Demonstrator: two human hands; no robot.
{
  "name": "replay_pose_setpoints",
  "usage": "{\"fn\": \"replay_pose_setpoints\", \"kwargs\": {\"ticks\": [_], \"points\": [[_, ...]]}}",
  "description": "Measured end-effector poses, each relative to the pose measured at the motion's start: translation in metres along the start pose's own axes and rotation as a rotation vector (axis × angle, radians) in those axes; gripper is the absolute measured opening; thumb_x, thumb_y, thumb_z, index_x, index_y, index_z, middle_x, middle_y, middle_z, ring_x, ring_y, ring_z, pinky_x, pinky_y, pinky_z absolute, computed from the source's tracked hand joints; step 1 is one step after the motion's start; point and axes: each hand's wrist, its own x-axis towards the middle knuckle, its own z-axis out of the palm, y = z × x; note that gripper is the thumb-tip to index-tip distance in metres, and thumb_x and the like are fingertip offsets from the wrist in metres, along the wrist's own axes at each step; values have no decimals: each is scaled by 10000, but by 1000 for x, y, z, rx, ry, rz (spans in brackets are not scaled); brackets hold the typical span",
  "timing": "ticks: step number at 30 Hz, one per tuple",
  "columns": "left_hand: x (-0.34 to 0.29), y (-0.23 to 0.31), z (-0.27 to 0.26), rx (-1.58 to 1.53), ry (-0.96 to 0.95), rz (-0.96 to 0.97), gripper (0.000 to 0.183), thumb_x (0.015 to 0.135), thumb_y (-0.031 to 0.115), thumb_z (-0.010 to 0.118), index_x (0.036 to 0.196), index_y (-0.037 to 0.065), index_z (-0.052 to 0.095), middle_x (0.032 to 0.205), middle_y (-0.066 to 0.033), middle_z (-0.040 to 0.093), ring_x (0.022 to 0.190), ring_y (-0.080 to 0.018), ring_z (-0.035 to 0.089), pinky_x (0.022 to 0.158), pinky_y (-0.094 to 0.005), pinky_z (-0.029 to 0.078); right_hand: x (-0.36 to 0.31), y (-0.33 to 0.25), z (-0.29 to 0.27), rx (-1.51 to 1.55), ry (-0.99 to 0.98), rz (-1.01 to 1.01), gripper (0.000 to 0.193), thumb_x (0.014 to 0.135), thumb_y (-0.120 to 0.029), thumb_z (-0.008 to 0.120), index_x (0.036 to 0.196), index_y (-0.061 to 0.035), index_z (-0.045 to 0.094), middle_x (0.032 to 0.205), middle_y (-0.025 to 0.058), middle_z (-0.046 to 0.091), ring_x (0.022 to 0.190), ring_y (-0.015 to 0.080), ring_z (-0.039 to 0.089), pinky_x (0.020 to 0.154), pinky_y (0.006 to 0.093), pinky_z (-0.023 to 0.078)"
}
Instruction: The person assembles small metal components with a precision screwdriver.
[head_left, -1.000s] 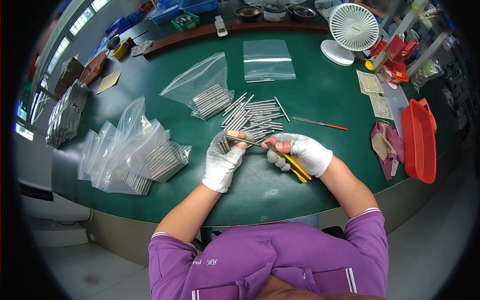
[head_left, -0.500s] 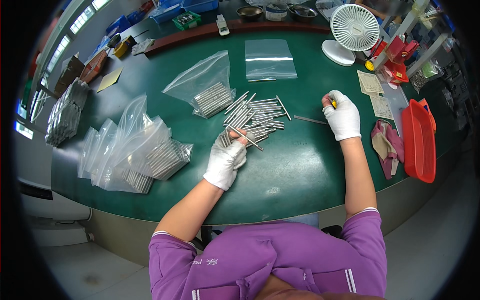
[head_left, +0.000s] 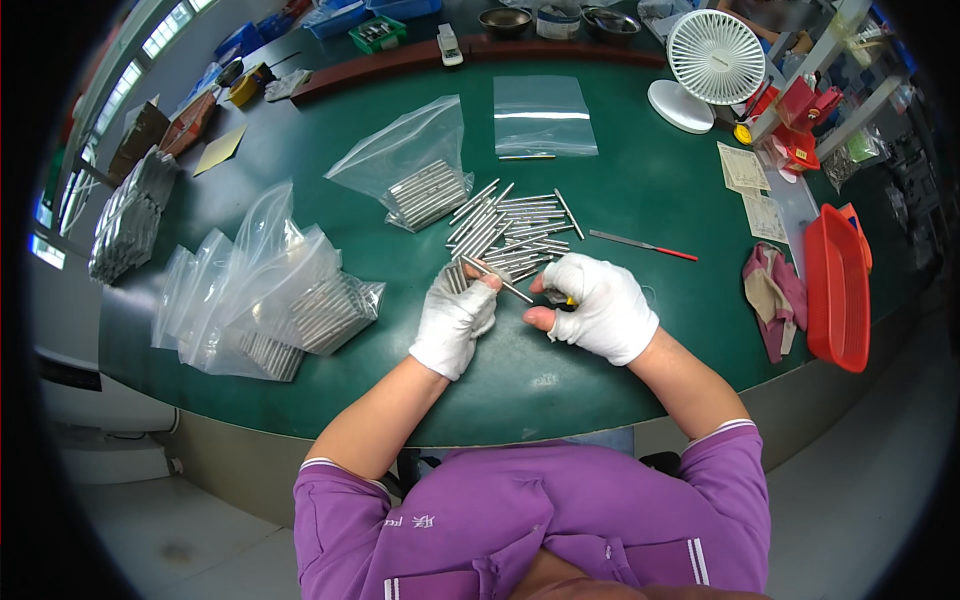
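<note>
My left hand [head_left: 450, 318], in a white fingerless glove, is closed on a slim metal rod [head_left: 512, 290] pinched between thumb and finger. More rod ends [head_left: 457, 277] show beside its fingers. My gloved right hand [head_left: 602, 308] is curled round a small yellow object [head_left: 571, 301], mostly hidden in the palm. Its bare thumb and fingertip are apart, close to the rod's right end; contact cannot be made out. Just beyond both hands lies a loose pile of metal rods [head_left: 520, 222]. A red-handled flat file [head_left: 645, 245] rests to the pile's right.
A clear bag of rods [head_left: 425, 190] stands behind the pile, with several filled bags [head_left: 310, 310] at left. A flat clear zip bag [head_left: 545, 118] lies farther back. At right are a white fan [head_left: 715, 60], paper slips [head_left: 742, 168], a cloth [head_left: 772, 295] and a red tray [head_left: 838, 290].
My right hand has moved left and nearer, from over the file to the rod's end, carrying the yellow object. The file's red handle is now uncovered. My left hand has stayed nearly still.
</note>
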Motion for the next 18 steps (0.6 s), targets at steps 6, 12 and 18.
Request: {"fn": "replay_pose_setpoints", "kwargs": {"ticks": [6,12,18], "points": [[-1,-5,-3,34,-39,3,220,774,193,649,890,98,488,806,-26,570,401,-36,289,364,-182,205,-4,-1,9,89,-11,112,147,709,-207,630,806,-98,605,738,78,578,692,255,575,607,330,460],[-1,-3,3,-32,21,28,144,777,88,623,870,70,515,627,20,490,414,-34,296,366,-197,194,-5,3,10,177,-37,106,128,706,-153,618,814,-84,606,738,84,584,697,257,581,614,328,462],[1,-4,-5,65,-47,25,229,766,211,658,854,91,484,754,-19,545,406,-40,306,363,-187,213,-4,3,11,175,-60,75,131,724,-179,623,822,-93,606,742,78,586,694,252,579,610,329,461]]}}
